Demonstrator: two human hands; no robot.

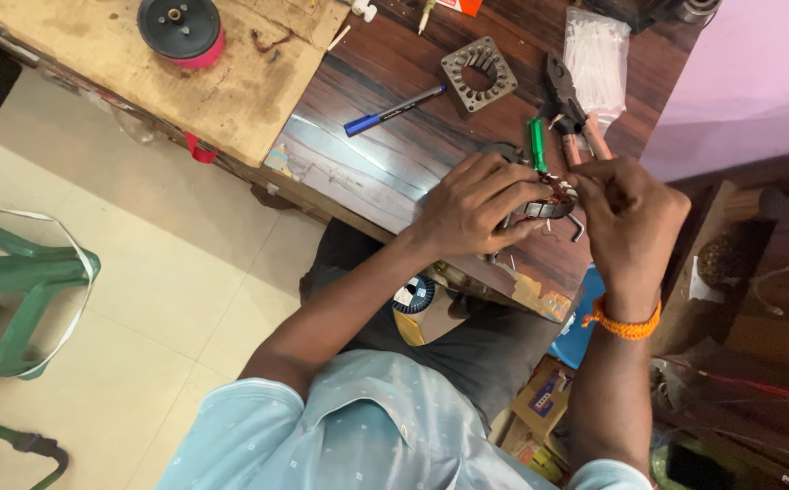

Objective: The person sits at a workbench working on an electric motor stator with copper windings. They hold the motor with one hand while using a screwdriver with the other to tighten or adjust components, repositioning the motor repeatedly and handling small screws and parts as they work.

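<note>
my left hand [476, 204] gripping wound motor stator [549, 204] on wooden table [376, 154], my right hand [626, 218] pinching at its edge, green screwdriver [537, 143], pliers [569, 109], blue pen [394, 111] nearby

Both forearms reach up from the body toward twelve o'clock, converging. The left hand [476, 204] lies palm down, fingers curled and closed in a grip. At its three o'clock, the right hand [626, 213] has its fingertips pinched together, wrist bent.
</note>
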